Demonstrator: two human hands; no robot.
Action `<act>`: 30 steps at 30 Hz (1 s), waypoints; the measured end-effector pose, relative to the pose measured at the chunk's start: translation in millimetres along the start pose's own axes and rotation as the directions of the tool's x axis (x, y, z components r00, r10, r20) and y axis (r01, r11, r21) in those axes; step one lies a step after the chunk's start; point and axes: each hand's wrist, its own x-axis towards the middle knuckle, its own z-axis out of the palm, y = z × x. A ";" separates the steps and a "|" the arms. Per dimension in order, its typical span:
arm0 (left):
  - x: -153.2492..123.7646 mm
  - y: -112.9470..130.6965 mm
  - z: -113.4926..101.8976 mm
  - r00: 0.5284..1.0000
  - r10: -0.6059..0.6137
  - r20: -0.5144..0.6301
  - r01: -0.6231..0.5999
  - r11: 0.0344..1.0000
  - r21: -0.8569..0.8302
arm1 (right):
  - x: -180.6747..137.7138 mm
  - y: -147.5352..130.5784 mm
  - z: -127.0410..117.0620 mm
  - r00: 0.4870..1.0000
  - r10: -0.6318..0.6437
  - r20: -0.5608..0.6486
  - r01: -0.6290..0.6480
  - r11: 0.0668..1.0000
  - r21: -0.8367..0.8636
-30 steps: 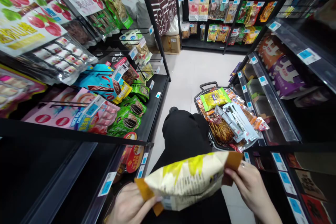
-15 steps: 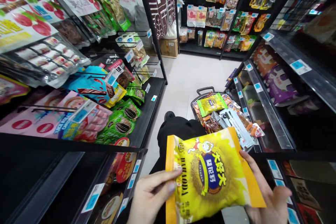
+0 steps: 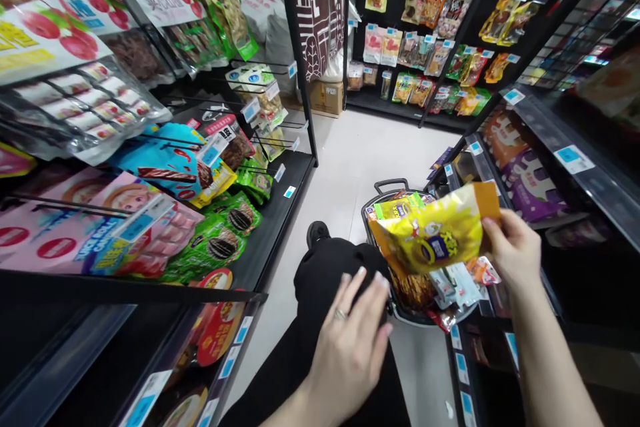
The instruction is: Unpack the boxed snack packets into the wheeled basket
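My right hand (image 3: 511,248) pinches the orange top edge of a yellow snack bag (image 3: 433,237) with a blue oval label, holding it over a black shopping basket (image 3: 393,185) on the floor. The basket is full of snack packets, with a similar yellow-green bag on top. My left hand (image 3: 353,340) is open with fingers stretched out, a ring on one finger, hovering above my black-trousered knee just left of the basket. It holds nothing.
A black shelf rack on the left carries hanging snack packs, with green sunflower-seed bags (image 3: 223,240) on its lower shelf. Another rack with blue price tags (image 3: 575,157) stands close on the right. A white-tiled aisle (image 3: 360,147) runs ahead to a far wall of packets and a cardboard box (image 3: 326,97).
Both hands held the yellow bag near my lap before. Now the left hand has let go and opened, and the right hand has carried the bag forward and right over the basket.
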 end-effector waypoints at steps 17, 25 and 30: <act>10.0 -17.1 37.9 0.974 0.160 -0.162 -0.125 0.970 0.206 | 116.3 156.9 150.1 0.891 0.253 0.377 0.000 0.830 -0.558; 17.1 -20.3 48.7 0.969 0.191 -0.155 -0.161 0.969 0.189 | 113.0 207.1 141.0 0.838 0.473 0.273 -0.137 0.666 -0.733; 16.9 -20.1 50.3 0.970 0.189 -0.152 -0.161 0.970 0.183 | 117.0 202.0 144.9 0.836 0.490 0.246 -0.169 0.657 -0.735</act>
